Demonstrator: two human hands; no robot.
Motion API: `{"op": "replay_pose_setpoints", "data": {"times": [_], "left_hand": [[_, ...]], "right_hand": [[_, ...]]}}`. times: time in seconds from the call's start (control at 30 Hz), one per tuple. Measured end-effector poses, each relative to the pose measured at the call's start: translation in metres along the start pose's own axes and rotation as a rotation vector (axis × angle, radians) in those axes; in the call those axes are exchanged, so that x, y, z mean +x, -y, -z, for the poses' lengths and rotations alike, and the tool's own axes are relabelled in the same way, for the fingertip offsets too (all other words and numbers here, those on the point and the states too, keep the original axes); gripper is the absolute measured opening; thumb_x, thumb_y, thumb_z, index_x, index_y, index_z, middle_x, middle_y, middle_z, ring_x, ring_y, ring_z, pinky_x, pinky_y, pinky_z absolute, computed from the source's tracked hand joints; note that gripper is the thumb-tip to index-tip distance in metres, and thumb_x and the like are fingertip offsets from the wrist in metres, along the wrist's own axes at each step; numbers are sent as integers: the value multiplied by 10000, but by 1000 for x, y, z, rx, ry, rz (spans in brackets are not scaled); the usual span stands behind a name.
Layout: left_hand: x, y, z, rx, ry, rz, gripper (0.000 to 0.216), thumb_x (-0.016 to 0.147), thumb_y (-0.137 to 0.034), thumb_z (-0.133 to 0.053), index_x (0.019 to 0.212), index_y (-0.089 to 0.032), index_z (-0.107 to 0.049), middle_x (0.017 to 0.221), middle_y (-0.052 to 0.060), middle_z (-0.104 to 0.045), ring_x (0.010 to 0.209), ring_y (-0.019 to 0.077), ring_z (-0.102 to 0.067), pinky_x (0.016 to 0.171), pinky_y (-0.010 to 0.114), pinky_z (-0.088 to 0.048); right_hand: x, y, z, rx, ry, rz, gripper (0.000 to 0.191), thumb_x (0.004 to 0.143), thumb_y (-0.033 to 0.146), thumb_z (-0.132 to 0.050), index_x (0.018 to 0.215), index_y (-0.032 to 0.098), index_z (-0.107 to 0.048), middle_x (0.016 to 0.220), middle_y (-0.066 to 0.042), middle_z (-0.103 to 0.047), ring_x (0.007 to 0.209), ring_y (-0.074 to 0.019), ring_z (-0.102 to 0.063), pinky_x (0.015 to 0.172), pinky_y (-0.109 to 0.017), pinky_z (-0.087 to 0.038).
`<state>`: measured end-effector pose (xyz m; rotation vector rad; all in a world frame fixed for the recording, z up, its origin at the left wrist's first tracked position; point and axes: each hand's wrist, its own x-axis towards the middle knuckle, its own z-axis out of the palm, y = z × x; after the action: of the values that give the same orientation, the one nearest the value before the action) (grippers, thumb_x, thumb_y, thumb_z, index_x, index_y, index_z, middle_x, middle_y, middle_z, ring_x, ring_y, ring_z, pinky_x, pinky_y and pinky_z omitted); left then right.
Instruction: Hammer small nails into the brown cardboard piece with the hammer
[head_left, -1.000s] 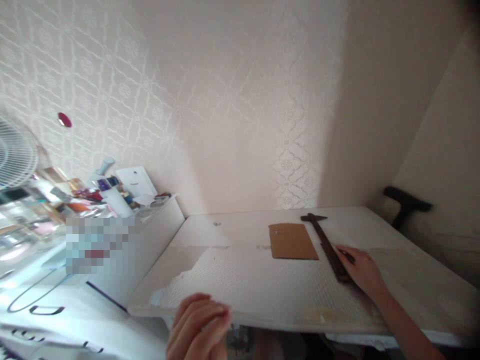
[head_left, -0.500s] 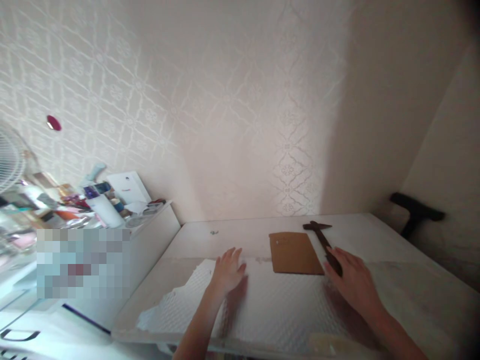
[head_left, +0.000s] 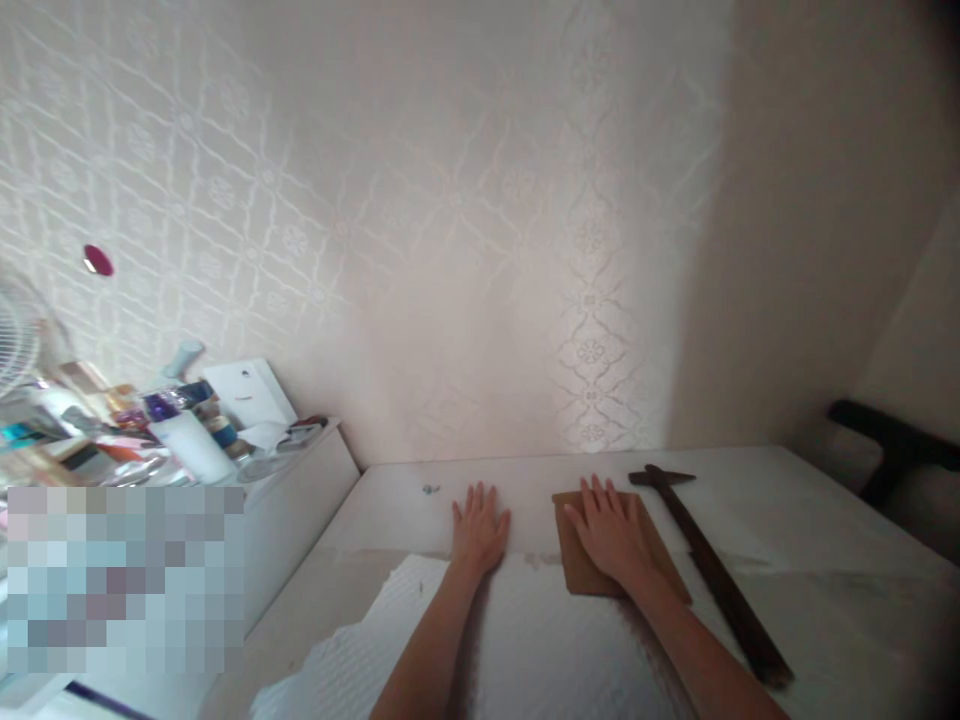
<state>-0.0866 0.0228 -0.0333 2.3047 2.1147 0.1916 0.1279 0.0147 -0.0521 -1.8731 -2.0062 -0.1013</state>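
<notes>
My left hand [head_left: 478, 530] lies open on the white tabletop [head_left: 397, 510], fingers spread and pointing to the wall. Flat on a piece of brown cardboard [head_left: 583, 575] rests my right hand [head_left: 611, 530], its fingers apart. A hammer [head_left: 712, 565] with a dark wooden handle lies just right of the cardboard, its head toward the wall, touched by neither hand. Left of my left hand are a few tiny metal pieces [head_left: 430, 489], too small to name. A white quilted sheet [head_left: 540, 640] spreads under my forearms.
A white dresser [head_left: 300, 520] crowded with bottles [head_left: 191, 445] and a white box [head_left: 249, 392] stands at the left, with a fan [head_left: 15, 335] behind. A black T-shaped support [head_left: 892, 440] rises beyond the table's right edge. Patterned wallpaper [head_left: 465, 250] backs the table.
My right hand has let go of the hammer and moved left onto the cardboard. The hammer now lies on the table. My left hand has flattened onto the tabletop.
</notes>
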Motion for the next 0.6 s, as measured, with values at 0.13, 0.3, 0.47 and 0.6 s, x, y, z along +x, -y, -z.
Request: {"op": "replay_pose_setpoints", "data": {"times": [0.13, 0.3, 0.47, 0.6], "left_hand": [[-1, 0, -3, -32, 16, 10, 533, 917, -438, -257, 1372, -168, -319, 1451, 107, -244, 1343, 250, -171, 1071, 499, -122], [2, 7, -2, -150, -77, 64, 423, 907, -341, -347, 1288, -182, -443, 1395, 82, -371, 1286, 207, -317, 1071, 409, -208], [21, 47, 14, -157, -304, 290, 366, 848, -176, -423, 1200, -159, -524, 1293, 91, -485, 1152, 189, -470, 961, 298, -360], [34, 89, 21, -140, -328, 486, 380, 849, -172, -407, 1209, -139, -524, 1208, 105, -546, 1064, 210, -532, 882, 297, -405]], "right_hand": [[-2, -7, -9, -27, 42, 57, 619, 900, 464, -167, 1300, 92, -457, 1366, -172, -403, 1286, -320, -283, 1017, -576, -147], [-4, -11, -11, -42, 13, 91, 591, 897, 464, -186, 1261, 129, -509, 1345, -147, -441, 1267, -313, -321, 1009, -552, -197], [-7, -12, -12, -67, -19, 105, 571, 886, 460, -210, 1244, 148, -526, 1334, -141, -456, 1257, -307, -339, 1003, -549, -220], [-8, -13, -12, -77, -23, 106, 583, 883, 456, -195, 1234, 135, -532, 1330, -142, -460, 1260, -307, -336, 1007, -551, -218]]}}
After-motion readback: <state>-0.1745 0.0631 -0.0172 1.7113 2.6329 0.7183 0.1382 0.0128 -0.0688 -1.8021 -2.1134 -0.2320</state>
